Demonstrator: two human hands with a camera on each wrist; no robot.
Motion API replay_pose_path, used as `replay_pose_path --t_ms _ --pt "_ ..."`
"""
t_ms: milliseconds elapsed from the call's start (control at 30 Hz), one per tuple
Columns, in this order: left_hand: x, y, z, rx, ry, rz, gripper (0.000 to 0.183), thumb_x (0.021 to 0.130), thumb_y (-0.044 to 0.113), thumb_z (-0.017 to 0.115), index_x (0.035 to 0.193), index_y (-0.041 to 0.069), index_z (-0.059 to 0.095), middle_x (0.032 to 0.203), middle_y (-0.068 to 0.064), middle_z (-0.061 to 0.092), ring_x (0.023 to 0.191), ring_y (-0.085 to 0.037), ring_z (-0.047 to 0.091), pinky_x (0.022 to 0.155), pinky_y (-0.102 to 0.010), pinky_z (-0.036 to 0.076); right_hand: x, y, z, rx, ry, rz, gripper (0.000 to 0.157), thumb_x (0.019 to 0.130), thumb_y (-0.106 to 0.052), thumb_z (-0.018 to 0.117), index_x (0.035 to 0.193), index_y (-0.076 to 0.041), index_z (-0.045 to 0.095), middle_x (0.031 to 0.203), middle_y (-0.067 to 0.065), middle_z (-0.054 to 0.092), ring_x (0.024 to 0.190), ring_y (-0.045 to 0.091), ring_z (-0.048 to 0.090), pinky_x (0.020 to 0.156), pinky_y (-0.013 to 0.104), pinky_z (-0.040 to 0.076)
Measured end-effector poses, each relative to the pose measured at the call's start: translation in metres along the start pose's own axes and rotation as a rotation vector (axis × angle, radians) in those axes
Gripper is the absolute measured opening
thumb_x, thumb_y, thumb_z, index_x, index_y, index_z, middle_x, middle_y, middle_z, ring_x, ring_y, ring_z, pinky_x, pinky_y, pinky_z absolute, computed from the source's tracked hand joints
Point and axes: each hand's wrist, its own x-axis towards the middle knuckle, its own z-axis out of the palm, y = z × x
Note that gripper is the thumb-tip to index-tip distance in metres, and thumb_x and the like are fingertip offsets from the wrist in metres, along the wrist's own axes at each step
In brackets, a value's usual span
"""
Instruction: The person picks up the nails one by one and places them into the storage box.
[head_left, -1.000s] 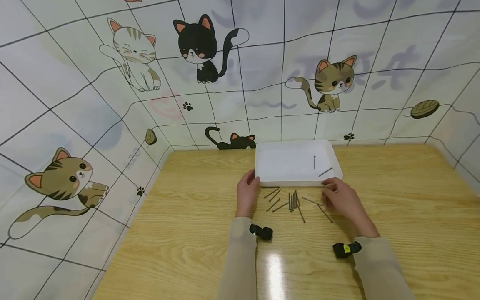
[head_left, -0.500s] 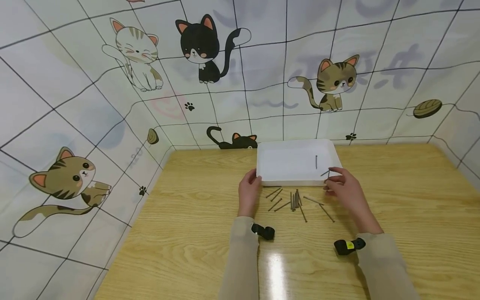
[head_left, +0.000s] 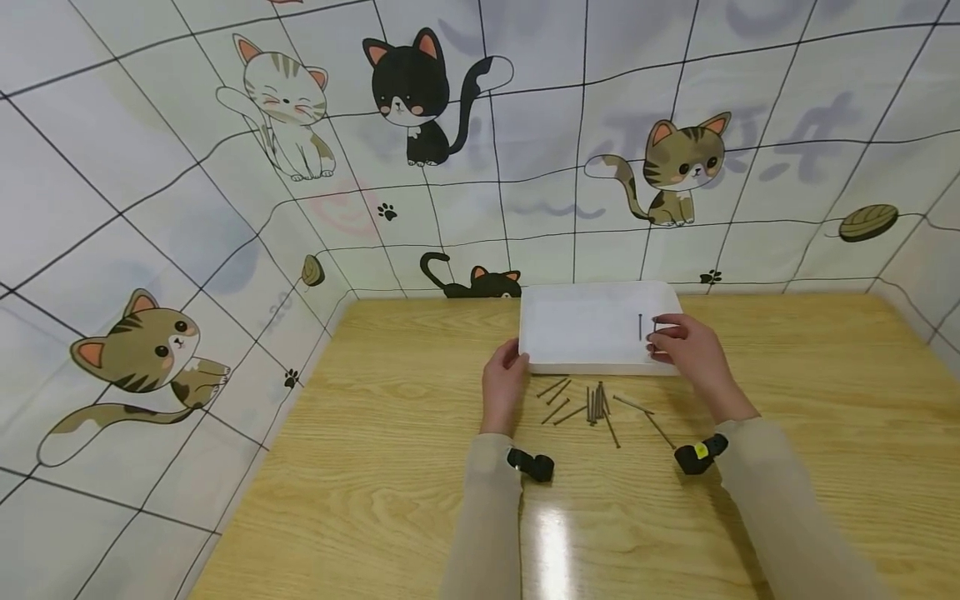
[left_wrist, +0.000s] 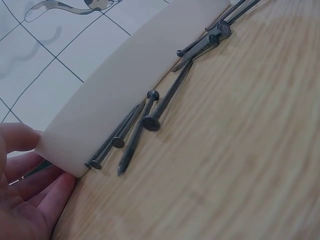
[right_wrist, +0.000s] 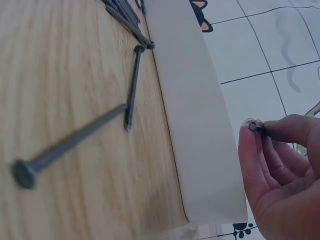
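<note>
A shallow white tray (head_left: 577, 325) stands near the back of the table. My left hand (head_left: 502, 385) grips its front left corner, thumb and fingers on either side of the corner in the left wrist view. Over the tray's right part, my right hand (head_left: 697, 358) pinches a nail (right_wrist: 253, 126) between thumb and fingertips, its head showing in the right wrist view. One nail (head_left: 641, 327) lies in the tray just left of these fingertips. Several loose nails (head_left: 601, 400) lie on the table before the tray, some bunched together, others (left_wrist: 172, 90) scattered.
The wood-grain table (head_left: 390, 467) meets a wall (head_left: 540, 167) of cat-patterned sheeting directly behind the tray. Two crossing nails (head_left: 660, 430) lie on the table near the right wrist's black camera strap (head_left: 701, 454).
My right hand has lifted from the table before the tray and moved forward over its right part, carrying the nail upright. The diagonal nail in the tray is now hidden. My left hand stays put.
</note>
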Motion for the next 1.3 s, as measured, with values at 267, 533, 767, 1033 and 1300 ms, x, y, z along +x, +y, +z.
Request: replay_pose_path --t_ms 267,533,767,1033,1300 --pt "-0.001 0.0 0.003 -0.02 -0.007 -0.007 0.037 0.088 0.023 0.056 0.124 0.014 0.054 0.118 0.0 0.056 0.102 -0.011 0.053 0.086 -0.031 0.043 0.016 -0.012 -0.001 -0.124 -0.083 0.04 0.042 0.091 -0.013 0.049 0.127 0.006 0.039 0.11 0.025 0.051 0.087 0.03 0.06 0.07 0.035 0.051" --pt "-0.002 -0.001 0.003 -0.015 0.0 -0.015 0.037 0.087 0.023 0.056 0.123 0.015 0.055 0.117 0.001 0.056 0.101 -0.009 0.053 0.086 -0.03 0.043 0.036 -0.01 0.001 -0.299 -0.122 0.115 0.037 0.09 -0.014 0.048 0.122 0.003 0.044 0.104 0.021 0.056 0.081 0.026 0.061 0.065 0.035 0.051" --pt "-0.003 0.001 0.004 -0.028 -0.002 -0.024 0.037 0.088 0.021 0.056 0.124 0.014 0.054 0.117 0.0 0.056 0.1 -0.009 0.053 0.086 -0.031 0.043 0.048 -0.007 0.004 -0.462 -0.169 0.139 0.034 0.088 -0.015 0.049 0.114 0.006 0.051 0.083 0.013 0.063 0.067 0.02 0.061 0.057 0.031 0.048" --pt "-0.003 0.003 0.003 -0.018 0.004 -0.016 0.037 0.088 0.021 0.056 0.124 0.014 0.054 0.117 0.001 0.056 0.101 -0.009 0.053 0.086 -0.029 0.043 0.05 -0.009 0.009 -0.559 -0.199 0.136 0.031 0.085 -0.015 0.051 0.107 0.007 0.057 0.091 0.015 0.061 0.071 0.02 0.056 0.061 0.031 0.043" --pt "-0.002 0.003 0.002 0.0 0.004 -0.013 0.037 0.088 0.022 0.056 0.124 0.014 0.054 0.118 0.001 0.056 0.102 -0.009 0.053 0.086 -0.029 0.042 0.053 -0.009 0.012 -0.668 -0.195 0.124 0.024 0.082 -0.012 0.051 0.095 0.006 0.061 0.08 0.012 0.061 0.069 0.023 0.052 0.061 0.033 0.039"
